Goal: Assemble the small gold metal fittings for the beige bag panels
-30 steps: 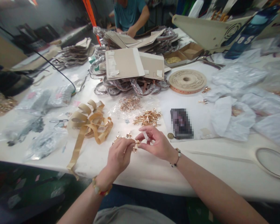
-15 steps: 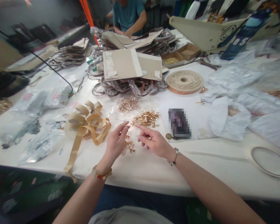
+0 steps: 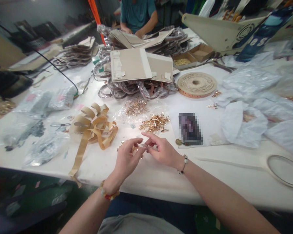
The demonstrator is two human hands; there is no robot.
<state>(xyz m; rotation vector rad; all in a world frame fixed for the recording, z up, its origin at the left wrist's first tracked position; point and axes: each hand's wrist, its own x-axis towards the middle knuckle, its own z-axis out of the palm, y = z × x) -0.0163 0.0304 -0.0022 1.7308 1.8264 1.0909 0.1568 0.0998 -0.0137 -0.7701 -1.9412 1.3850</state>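
My left hand [image 3: 128,157] and my right hand [image 3: 164,151] meet at the fingertips low over the white table. Both are closed, with thumbs and forefingers bent toward each other. Whatever lies between them is too small to make out. Under and behind my left fingers lie a few loose gold-coloured metal pieces [image 3: 134,150], partly covered by that hand. Just beyond my hands is a larger heap of the same small gold metal pieces [image 3: 155,122]. A clear plastic bag with more copper-coloured pieces [image 3: 136,107] rests behind the heap.
Tan ribbon [image 3: 102,130] lies in curls on the left, near plastic bags [image 3: 42,146]. Ahead are stacked beige boards [image 3: 130,65] and a tape roll [image 3: 196,84]. On the right are a blurred-out dark object [image 3: 190,129], white bags [image 3: 244,123] and a white ring [image 3: 285,170]. A person [image 3: 138,16] works opposite.
My hands have come together; the left moved right and its fingertips now meet those of the right. The whole view has shifted slightly. The gold heap stays in place.
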